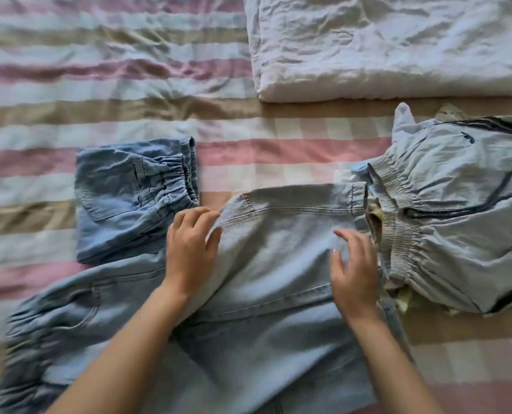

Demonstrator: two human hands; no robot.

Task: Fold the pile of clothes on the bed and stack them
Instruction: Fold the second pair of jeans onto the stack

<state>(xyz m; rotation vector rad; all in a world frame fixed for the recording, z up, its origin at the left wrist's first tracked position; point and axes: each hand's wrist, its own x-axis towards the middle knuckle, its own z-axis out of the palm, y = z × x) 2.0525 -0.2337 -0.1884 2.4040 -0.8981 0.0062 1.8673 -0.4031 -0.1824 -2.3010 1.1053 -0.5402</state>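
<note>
Head view: pale jeans (278,264) lengthwise toward viewer, hemmed edge far; left hand (189,252) pinching left edge; right hand (356,273) spread flat at right edge; equally near.

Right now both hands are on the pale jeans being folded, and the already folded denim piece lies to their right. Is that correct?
No. The head view shows the folded denim piece to the left of the jeans; the left hand and right hand are on the jeans as stated.
</note>
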